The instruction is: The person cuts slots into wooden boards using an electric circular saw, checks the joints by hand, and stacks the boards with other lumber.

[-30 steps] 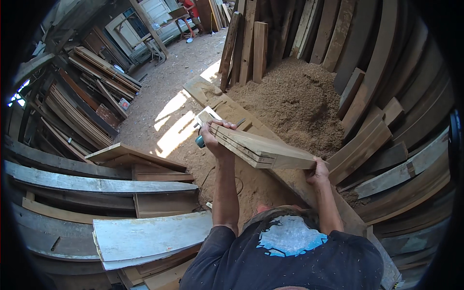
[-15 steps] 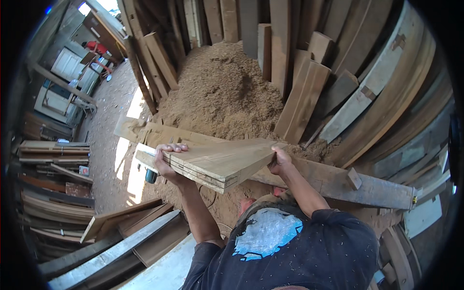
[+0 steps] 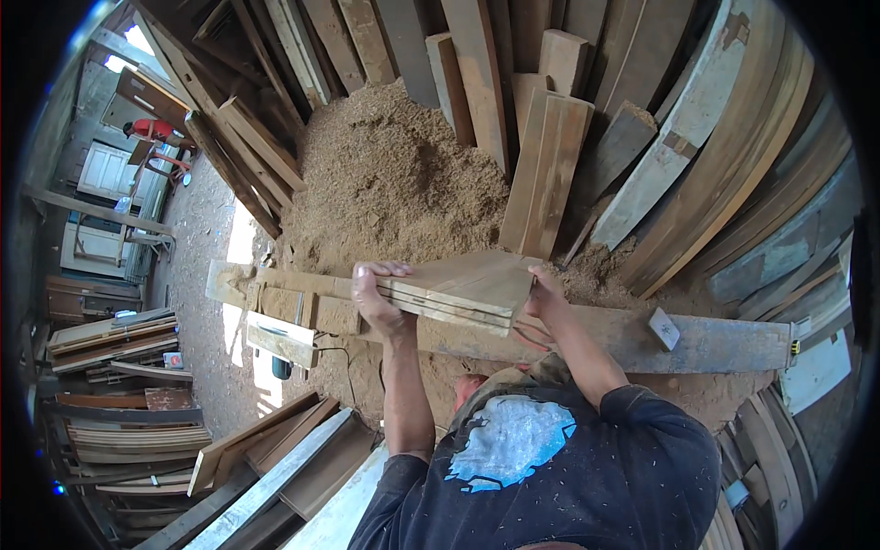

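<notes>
Stack of boards: a stack of pale boards (image 3: 463, 291) was held up in front of the body, over the plank bench (image 3: 605, 337); the front edge showed layers lying flat on one another, exact count unclear.
Left hand: the left hand (image 3: 380, 301) was clamped on the left end of the stack, fingers bent over the top face.
Right hand: the right hand (image 3: 544, 295) gripped the right end; its fingertips were partly hidden by the wood.
Spacing of hands: well apart, one at each end of the same stack.
Bench: ran from left to right beyond the stack, dusted with sawdust toward its left part; a small block (image 3: 665, 329) rested on it, to the right of the right hand.
Left of bench: a green-bodied tool (image 3: 281, 368) sat low, just beside a pale board (image 3: 280, 346).
Sawdust: a brown heap (image 3: 394, 183) lay behind the bench, with leaning planks (image 3: 547, 174) around its far side.
Far left: a co-worker in a red top (image 3: 156, 130) was bent forward, well apart from the bench.
</notes>
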### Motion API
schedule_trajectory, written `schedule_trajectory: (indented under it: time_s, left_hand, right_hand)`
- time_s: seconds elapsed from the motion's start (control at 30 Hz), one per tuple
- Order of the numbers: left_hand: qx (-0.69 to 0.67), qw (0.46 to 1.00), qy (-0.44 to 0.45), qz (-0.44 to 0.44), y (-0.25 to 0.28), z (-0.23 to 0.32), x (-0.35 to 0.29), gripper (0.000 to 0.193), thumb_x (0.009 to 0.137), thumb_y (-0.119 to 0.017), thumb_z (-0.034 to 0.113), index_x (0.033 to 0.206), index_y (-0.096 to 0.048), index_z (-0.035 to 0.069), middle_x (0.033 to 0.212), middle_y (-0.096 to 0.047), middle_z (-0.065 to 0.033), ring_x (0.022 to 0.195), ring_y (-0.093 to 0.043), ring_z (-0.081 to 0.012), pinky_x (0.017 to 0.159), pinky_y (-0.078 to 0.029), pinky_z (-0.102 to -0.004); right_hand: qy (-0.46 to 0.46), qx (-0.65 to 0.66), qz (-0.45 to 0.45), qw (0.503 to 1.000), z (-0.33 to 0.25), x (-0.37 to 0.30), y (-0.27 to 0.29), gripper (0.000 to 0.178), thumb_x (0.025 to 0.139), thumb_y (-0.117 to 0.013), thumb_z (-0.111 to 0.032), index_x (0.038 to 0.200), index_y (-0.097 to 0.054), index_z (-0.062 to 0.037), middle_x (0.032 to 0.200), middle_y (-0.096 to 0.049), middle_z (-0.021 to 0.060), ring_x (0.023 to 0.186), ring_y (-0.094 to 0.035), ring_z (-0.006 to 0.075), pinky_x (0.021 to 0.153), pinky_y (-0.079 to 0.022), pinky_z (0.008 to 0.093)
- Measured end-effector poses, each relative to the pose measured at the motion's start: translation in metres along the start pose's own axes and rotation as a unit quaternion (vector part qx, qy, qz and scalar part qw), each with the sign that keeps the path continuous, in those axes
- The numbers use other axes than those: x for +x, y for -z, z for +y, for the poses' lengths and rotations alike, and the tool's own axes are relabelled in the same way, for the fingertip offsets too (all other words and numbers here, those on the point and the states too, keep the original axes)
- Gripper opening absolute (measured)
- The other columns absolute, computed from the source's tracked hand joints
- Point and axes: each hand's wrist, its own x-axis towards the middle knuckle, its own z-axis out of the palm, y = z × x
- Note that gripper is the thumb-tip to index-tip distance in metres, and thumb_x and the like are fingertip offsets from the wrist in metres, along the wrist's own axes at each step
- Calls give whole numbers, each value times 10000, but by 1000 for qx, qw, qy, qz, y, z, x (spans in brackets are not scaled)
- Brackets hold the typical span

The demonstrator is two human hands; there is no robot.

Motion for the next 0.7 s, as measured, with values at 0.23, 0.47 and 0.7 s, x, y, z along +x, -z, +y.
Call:
schedule_trajectory:
  time_s: [0.23,0.47,0.7]
  left_hand:
    - [64,998,-2,-19,-8,-133,25,249,1037,-500,166,812,-537,64,728,-605,-65,666,-570,-154,682,-493,-342]
    - [149,988,35,-14,-31,-208,62,300,1082,-502,216,819,-535,78,721,-596,-15,632,-508,-80,588,-420,-254]
    - [173,983,62,-17,-60,-221,131,334,1091,-499,300,859,-535,63,800,-580,-30,728,-517,-112,699,-446,-293]
  right_hand:
    - [-2,71,-159,985,-17,22,9,360,991,-585,-285,1245,-635,-36,1202,-708,155,1080,-698,342,971,-562,522]
    - [-16,-155,-11,988,-80,19,0,264,1050,-513,-231,1204,-646,-64,1000,-758,125,772,-754,210,661,-642,424]
    - [366,-484,-7,795,-124,32,-47,382,1026,-544,-220,1283,-601,57,1021,-748,95,872,-718,236,788,-587,359]
